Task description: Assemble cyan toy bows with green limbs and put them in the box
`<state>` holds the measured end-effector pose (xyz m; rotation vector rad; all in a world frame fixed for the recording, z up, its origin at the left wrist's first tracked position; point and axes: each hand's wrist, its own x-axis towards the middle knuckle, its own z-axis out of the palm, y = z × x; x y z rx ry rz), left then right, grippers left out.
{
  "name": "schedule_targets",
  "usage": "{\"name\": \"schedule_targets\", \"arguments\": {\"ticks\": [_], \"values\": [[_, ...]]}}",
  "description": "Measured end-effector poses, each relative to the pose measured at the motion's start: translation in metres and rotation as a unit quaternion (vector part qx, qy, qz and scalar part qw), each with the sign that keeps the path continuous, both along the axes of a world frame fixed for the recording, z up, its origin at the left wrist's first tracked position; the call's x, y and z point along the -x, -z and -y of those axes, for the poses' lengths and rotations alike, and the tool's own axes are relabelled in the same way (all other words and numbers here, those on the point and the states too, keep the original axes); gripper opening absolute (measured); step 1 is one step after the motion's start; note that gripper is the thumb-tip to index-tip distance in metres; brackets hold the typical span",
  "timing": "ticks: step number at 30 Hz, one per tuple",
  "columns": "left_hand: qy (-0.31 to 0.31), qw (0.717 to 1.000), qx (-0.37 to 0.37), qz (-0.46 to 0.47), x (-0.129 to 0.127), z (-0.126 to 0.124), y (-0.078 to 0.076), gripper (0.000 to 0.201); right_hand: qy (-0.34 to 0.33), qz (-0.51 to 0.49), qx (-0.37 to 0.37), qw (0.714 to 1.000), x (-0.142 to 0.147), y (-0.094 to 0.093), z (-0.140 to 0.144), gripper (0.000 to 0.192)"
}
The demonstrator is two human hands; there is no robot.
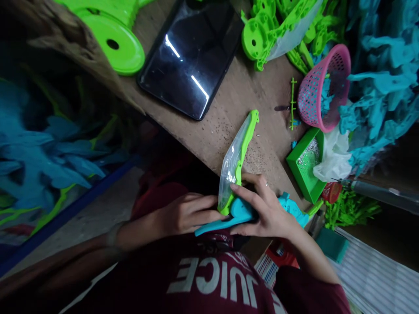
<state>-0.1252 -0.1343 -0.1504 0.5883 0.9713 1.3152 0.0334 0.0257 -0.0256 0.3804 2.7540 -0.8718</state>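
My left hand (183,213) comes in from the left, fingers closed on the lower end of a curved green plastic piece (244,152) and the blue part beside it. A clear, glossy panel (229,168) runs along the green piece. My right hand (268,207) is wrapped around a blue plastic toy part (242,210), thumb below and fingers above, with its index fingertip by the clear panel. The blue part has a long flat arm towards my left hand and reaches past my right wrist. Where green and blue meet is partly hidden by fingers.
On the wooden table (262,96) lies a dark shiny tablet-like slab (193,56). A pink perforated basket (309,102) and a green tray (299,176) of small metal bits stand right. Green parts (253,39) lie at the back; blue parts (389,83) are piled right.
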Motion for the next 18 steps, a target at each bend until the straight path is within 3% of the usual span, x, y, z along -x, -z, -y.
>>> {"name": "schedule_targets", "arguments": {"ticks": [3,7,10,13,15,18], "values": [[0.03,0.989,-0.099,-0.106,0.0,-0.002,-0.007,0.019,-0.013,-0.025,-0.021,0.999,0.001,0.002,-0.002,0.085],[-0.025,0.993,-0.02,-0.111,-0.01,0.003,-0.024,0.016,-0.023,-0.047,-0.047,0.998,0.0,0.004,-0.002,0.086],[-0.021,0.996,0.071,-0.046,-0.016,0.008,-0.035,0.017,-0.024,-0.049,-0.068,0.996,-0.002,0.004,0.001,0.086],[-0.029,0.99,0.133,0.021,-0.02,0.01,-0.041,0.031,-0.025,-0.062,-0.086,0.994,-0.005,0.005,0.004,0.089],[-0.045,0.989,0.143,0.019,-0.021,0.011,-0.042,0.035,-0.024,-0.081,-0.097,0.992,-0.007,0.005,0.007,0.09],[-0.064,0.991,0.095,-0.065,-0.021,0.014,-0.039,0.023,-0.016,-0.114,-0.122,0.986,-0.009,0.008,0.011,0.087]]}}
